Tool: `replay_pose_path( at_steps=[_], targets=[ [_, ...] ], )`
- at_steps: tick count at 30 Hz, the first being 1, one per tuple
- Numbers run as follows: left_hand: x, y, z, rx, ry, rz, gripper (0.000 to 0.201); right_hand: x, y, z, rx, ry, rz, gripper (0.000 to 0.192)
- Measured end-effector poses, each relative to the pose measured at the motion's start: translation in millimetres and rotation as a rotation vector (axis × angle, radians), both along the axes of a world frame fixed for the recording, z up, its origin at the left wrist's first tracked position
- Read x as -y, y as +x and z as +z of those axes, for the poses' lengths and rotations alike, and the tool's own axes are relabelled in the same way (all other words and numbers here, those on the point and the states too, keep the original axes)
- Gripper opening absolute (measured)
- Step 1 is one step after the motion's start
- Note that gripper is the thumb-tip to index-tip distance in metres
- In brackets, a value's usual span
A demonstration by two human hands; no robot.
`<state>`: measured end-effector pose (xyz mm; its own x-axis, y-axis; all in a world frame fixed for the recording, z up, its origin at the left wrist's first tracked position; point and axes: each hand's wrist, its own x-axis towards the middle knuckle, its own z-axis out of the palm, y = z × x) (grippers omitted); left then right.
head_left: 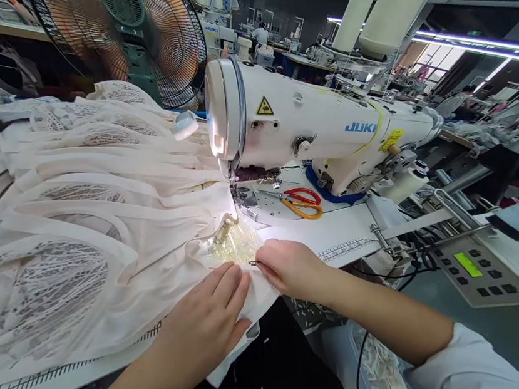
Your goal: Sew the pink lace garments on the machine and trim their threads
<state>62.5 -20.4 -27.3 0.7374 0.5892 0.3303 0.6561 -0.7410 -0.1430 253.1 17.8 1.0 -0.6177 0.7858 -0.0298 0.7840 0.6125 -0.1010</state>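
My left hand (207, 311) lies with fingers stretched out over cream fabric (168, 294) at the front edge of the sewing table. Close beside it, my right hand (291, 266) is closed, its fingertips pinching a small dark metal piece (253, 263) whose kind I cannot make out. Just beyond both hands rests a clear plastic bag (234, 242) with shiny yellowish contents. The white sewing machine (286, 103) stands behind it, its needle area over the fabric. Scissors (302, 202) with one red and one orange handle lie on the machine bed.
Lace-patterned cream garments (56, 276) are heaped across the left of the table. A caged fan (127, 40) stands behind them. At right are a control panel (469, 266) and a metal tape guide (383, 239). Below sits a bin (341, 361) of fabric strips.
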Motion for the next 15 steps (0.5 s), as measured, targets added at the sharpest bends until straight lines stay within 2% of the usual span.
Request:
replay_pose_path(
  at_steps=[8,15],
  targets=[
    [2.9,9.4,3.0,0.029,-0.073,0.083,0.041,-3.8,1.6,-8.8,-0.034,0.035,0.047,0.012],
    [0.3,8.5,6.2,0.043,-0.101,0.070,0.038,-7.2,5.3,-6.1,0.017,0.030,0.153,0.010]
  ],
)
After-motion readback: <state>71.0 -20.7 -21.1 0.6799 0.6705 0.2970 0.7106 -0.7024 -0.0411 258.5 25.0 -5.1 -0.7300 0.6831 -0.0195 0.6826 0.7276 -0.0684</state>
